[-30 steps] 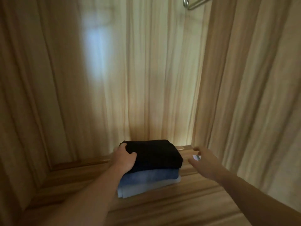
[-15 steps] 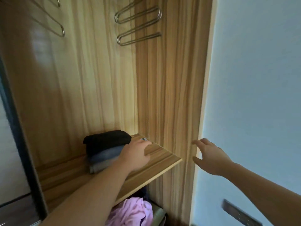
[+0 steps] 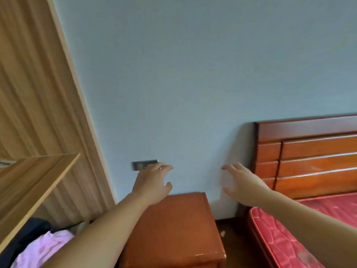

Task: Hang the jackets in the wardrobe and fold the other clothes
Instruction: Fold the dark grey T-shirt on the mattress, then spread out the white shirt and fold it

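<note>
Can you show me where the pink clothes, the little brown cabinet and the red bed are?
pink clothes (image 3: 43, 248), head view, middle of the pink heap
brown cabinet (image 3: 173, 225), head view, its top
red bed (image 3: 280, 236), head view, mattress surface

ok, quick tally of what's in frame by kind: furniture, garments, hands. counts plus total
Furniture: 3 (wardrobe, nightstand, bed)
Garments: 2 (pink garment and dark garment, both under the wardrobe shelf)
Hands: 2 (left hand, right hand, both open and empty)
Total: 7
</note>
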A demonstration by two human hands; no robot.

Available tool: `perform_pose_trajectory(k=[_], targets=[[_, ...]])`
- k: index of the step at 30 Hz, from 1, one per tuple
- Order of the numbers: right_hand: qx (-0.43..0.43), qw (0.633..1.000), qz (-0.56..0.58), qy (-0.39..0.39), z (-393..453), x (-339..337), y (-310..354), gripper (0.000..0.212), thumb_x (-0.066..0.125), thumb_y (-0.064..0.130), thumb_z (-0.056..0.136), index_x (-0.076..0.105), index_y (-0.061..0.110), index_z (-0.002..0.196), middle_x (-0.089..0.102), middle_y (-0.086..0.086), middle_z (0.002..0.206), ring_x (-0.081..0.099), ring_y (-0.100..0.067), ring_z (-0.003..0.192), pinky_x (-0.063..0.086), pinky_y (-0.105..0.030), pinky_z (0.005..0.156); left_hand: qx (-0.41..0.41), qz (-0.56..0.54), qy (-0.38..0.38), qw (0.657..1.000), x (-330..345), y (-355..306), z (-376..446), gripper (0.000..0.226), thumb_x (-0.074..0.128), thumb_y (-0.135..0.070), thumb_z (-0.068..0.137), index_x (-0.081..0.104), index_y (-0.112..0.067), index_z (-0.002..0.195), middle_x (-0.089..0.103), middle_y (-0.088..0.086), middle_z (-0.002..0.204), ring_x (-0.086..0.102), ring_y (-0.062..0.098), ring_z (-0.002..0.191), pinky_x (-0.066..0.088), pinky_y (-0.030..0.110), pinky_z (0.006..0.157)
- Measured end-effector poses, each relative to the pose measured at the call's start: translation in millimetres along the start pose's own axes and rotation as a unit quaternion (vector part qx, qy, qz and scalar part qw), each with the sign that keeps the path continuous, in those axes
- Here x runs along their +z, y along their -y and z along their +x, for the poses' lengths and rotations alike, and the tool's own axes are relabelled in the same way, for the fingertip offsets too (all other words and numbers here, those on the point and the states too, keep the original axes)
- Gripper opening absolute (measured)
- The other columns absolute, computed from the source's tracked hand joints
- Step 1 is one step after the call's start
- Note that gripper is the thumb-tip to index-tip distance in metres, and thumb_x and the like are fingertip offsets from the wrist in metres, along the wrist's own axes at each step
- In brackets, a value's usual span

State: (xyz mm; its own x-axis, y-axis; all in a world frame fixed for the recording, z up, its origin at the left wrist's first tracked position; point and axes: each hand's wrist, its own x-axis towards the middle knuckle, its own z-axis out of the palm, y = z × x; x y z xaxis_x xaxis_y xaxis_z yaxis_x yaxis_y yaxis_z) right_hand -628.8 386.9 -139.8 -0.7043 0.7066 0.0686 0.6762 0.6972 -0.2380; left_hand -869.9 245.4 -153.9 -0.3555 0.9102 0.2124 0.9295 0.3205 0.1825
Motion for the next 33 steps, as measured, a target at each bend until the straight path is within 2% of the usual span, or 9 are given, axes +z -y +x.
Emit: perform_pose_trajectory(k=[6, 10, 13, 15, 17, 21, 28, 33], targets=[[0.161, 0.986, 0.019, -0.048, -168, -35, -131, 0.062, 0.055, 0.041, 0.087, 0.032, 0.029, 0.144, 0.041, 0.003, 0.137, 0.048, -0.019, 0.121, 0.046, -0.035, 0.093, 0.130, -0.006, 0.048, 0.990, 37, -187, -18, 0.054, 0.049, -0.040, 0.091, 0.039, -0.033, 0.144, 0.041, -0.010, 0.147, 0.036, 0.017, 0.135, 0.035, 0.035, 0.106], [0.278, 0.956, 0.070, -0.066, -301, -46, -221, 0.064, 0.058, 0.042, 0.084, 0.036, 0.025, 0.142, 0.043, 0.000, 0.129, 0.051, -0.021, 0.114, 0.047, -0.037, 0.091, 0.194, -0.029, 0.074, 0.978, 65, -329, -49, 0.053, 0.050, -0.040, 0.091, 0.042, -0.034, 0.142, 0.044, -0.010, 0.144, 0.041, 0.017, 0.131, 0.038, 0.035, 0.105], [0.349, 0.931, 0.095, -0.055, -397, -45, -278, 0.067, 0.056, 0.048, 0.080, 0.038, 0.023, 0.139, 0.044, -0.003, 0.126, 0.053, -0.024, 0.112, 0.047, -0.038, 0.092, 0.264, -0.015, 0.114, 0.958, 92, -447, -85, 0.053, 0.049, -0.044, 0.090, 0.041, -0.035, 0.142, 0.044, -0.009, 0.144, 0.040, 0.018, 0.131, 0.039, 0.038, 0.104], [0.383, 0.918, 0.093, -0.051, -453, -42, -311, 0.070, 0.049, 0.056, 0.073, 0.039, 0.025, 0.135, 0.045, -0.002, 0.122, 0.052, -0.026, 0.114, 0.046, -0.040, 0.094, 0.313, -0.010, 0.142, 0.939, 108, -519, -111, 0.053, 0.049, -0.044, 0.091, 0.039, -0.035, 0.143, 0.042, -0.009, 0.146, 0.039, 0.018, 0.133, 0.037, 0.038, 0.105], [0.424, 0.899, 0.091, -0.055, -497, -42, -342, 0.064, 0.050, 0.056, 0.077, 0.040, 0.026, 0.132, 0.046, -0.002, 0.122, 0.051, -0.026, 0.117, 0.046, -0.041, 0.095, 0.352, -0.008, 0.160, 0.922, 119, -577, -128, 0.054, 0.049, -0.044, 0.091, 0.039, -0.035, 0.143, 0.041, -0.008, 0.147, 0.037, 0.018, 0.135, 0.034, 0.039, 0.108], [0.487, 0.868, 0.092, -0.041, -550, -48, -402, 0.064, 0.057, 0.043, 0.082, 0.035, 0.025, 0.140, 0.042, -0.001, 0.133, 0.045, -0.022, 0.122, 0.044, -0.037, 0.097, 0.396, 0.005, 0.181, 0.900, 142, -654, -126, 0.055, 0.050, -0.044, 0.091, 0.037, -0.035, 0.144, 0.040, -0.008, 0.147, 0.037, 0.018, 0.135, 0.033, 0.040, 0.109], [0.571, 0.818, 0.066, -0.025, -569, -47, -506, 0.062, 0.056, 0.045, 0.085, 0.033, 0.026, 0.140, 0.040, 0.001, 0.135, 0.045, -0.021, 0.123, 0.046, -0.036, 0.093, 0.445, -0.002, 0.221, 0.868, 215, -756, -67, 0.055, 0.050, -0.043, 0.091, 0.037, -0.035, 0.144, 0.040, -0.009, 0.146, 0.038, 0.017, 0.133, 0.034, 0.038, 0.108], [0.643, 0.765, 0.049, -0.001, -578, -45, -570, 0.058, 0.055, 0.043, 0.086, 0.036, 0.025, 0.138, 0.041, 0.000, 0.132, 0.047, -0.021, 0.120, 0.047, -0.038, 0.092, 0.470, -0.015, 0.262, 0.843, 272, -822, -19, 0.055, 0.050, -0.043, 0.092, 0.036, -0.035, 0.145, 0.040, -0.009, 0.146, 0.039, 0.017, 0.134, 0.035, 0.038, 0.109]])
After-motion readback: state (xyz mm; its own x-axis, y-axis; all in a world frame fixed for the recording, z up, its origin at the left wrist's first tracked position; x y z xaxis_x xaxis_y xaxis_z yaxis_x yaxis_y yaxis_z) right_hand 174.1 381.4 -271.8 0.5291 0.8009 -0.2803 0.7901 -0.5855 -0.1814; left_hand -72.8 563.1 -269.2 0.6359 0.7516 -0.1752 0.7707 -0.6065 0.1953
